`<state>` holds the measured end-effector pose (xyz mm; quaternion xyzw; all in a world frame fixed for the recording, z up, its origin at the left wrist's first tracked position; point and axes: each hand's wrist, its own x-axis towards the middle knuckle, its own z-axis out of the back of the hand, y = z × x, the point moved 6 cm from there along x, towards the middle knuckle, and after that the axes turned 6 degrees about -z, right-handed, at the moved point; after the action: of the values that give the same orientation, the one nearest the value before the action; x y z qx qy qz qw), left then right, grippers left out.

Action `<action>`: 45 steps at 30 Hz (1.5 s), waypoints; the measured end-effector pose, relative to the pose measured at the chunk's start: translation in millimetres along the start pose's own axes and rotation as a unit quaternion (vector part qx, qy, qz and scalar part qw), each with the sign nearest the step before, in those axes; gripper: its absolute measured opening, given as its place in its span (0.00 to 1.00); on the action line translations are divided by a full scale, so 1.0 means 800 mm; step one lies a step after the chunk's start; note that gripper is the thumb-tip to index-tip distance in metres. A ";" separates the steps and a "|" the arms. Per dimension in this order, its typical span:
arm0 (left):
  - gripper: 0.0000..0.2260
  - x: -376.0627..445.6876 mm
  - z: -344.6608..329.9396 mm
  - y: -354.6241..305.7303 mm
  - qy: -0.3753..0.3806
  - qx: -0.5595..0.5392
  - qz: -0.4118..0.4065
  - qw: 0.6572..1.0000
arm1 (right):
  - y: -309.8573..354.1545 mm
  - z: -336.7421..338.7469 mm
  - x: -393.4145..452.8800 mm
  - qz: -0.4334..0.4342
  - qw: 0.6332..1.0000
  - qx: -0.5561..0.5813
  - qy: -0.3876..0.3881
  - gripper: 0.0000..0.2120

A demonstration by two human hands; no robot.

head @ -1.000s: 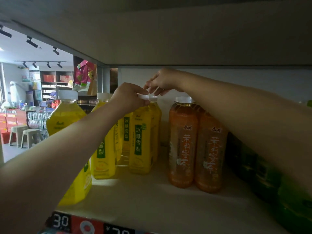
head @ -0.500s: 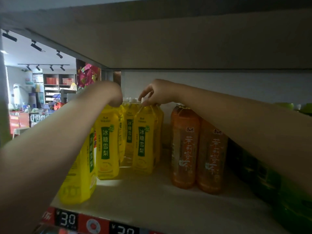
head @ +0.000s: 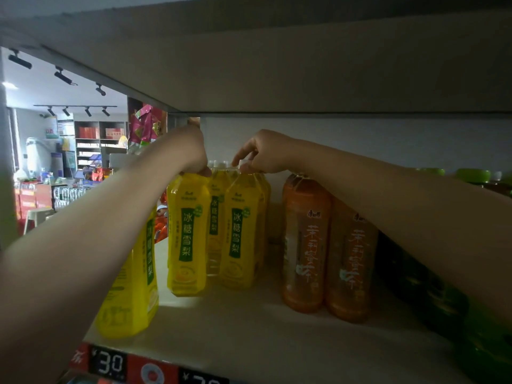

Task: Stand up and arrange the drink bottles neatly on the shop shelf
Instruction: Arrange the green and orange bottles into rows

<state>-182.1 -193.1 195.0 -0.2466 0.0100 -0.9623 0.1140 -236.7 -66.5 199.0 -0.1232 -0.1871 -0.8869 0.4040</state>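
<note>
Head view: both hands on yellow bottle tops
Left hand point(head: 185, 151) fingers clamp the front yellow bottle point(head: 188, 234), tilted; right hand point(head: 266, 152) fingers pinch the neighbouring yellow bottle point(head: 241, 234), upright on the shelf point(head: 249, 333) beside two orange bottles point(head: 327, 250)

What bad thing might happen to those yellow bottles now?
The left hand holds one yellow bottle by its top only; tilted, it may slip or bump the yellow bottle at the shelf edge off. The right hand pinches another's cap, close to the orange bottles, which might topple.
</note>
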 end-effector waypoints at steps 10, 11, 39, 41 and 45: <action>0.23 -0.003 -0.011 -0.013 -0.026 -0.054 -0.021 0.998 | -0.006 0.003 0.002 -0.015 1.000 -0.003 0.025 0.11; 0.21 -0.004 -0.011 -0.016 -0.027 -0.059 -0.023 0.998 | -0.006 0.003 0.002 -0.021 0.999 -0.009 0.037 0.11; 0.18 0.042 -0.014 0.027 0.056 -0.040 0.086 0.994 | 0.023 -0.018 0.049 0.038 0.997 0.056 0.048 0.15; 0.17 0.040 -0.012 0.027 0.031 -0.044 0.079 0.995 | 0.016 -0.018 0.051 0.029 0.997 0.062 0.041 0.17; 0.13 0.038 -0.009 0.040 -0.017 -0.050 0.093 0.994 | 0.013 -0.021 0.049 0.026 0.996 0.077 0.037 0.19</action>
<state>-204.9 -231.3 200.8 -0.2666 0.0786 -0.9416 0.1902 -255.5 -106.3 201.1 -0.0635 -0.2363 -0.8632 0.4416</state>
